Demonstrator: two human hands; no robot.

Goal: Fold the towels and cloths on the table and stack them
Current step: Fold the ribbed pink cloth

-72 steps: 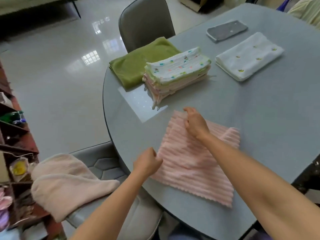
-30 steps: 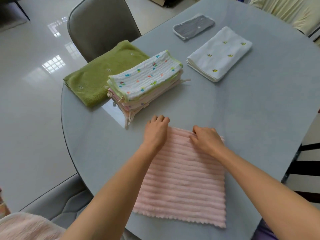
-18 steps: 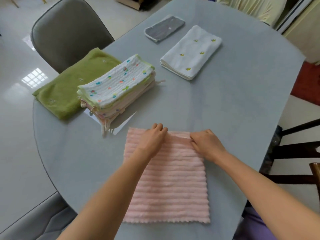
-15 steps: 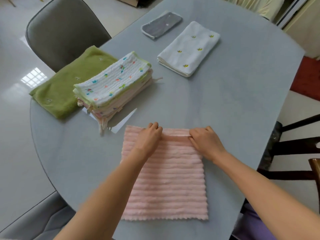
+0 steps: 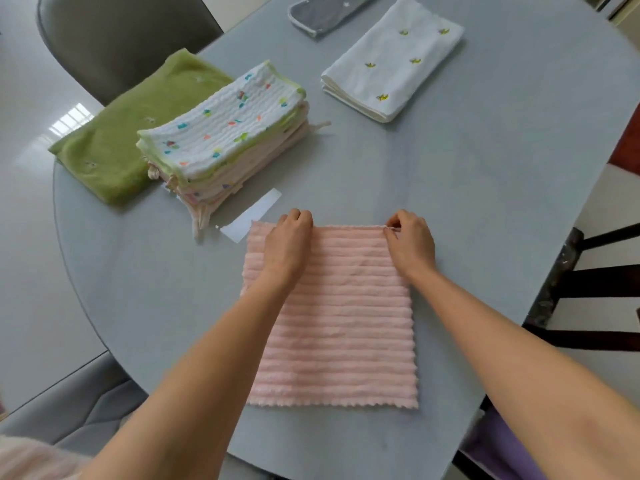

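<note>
pink cloth (image 5: pixel 332 317): ribbed, spread flat and square on the grey table (image 5: pixel 467 202), near the table's front edge; scalloped hem along the near side
left hand (image 5: pixel 289 242): on the pink cloth's far left corner, fingers curled down over the far edge, pinching that edge; knuckles up
right hand (image 5: pixel 410 242): on the pink cloth's far right corner, thumb and forefinger pressed together on the edge, pinching the corner
stack (image 5: pixel 225 143): folded cloths piled beyond the pink cloth, to its far left; top one white, crinkled, with coloured dots and green trim; pink layers under it, loose ties hanging at the near end
green towel (image 5: pixel 135 126): folded flat, left of the stack, touching it, at the table rim
white towel (image 5: pixel 391 60): folded, small yellow-green motifs, well beyond the pink cloth, far right of the stack, apart from it
grey cloth (image 5: pixel 325 10): folded, just beyond the white towel, partly cut by the frame top
chair (image 5: pixel 117 36): grey, behind the green towel, off the table
forearms: both bare, reaching across the pink cloth from the near side
</note>
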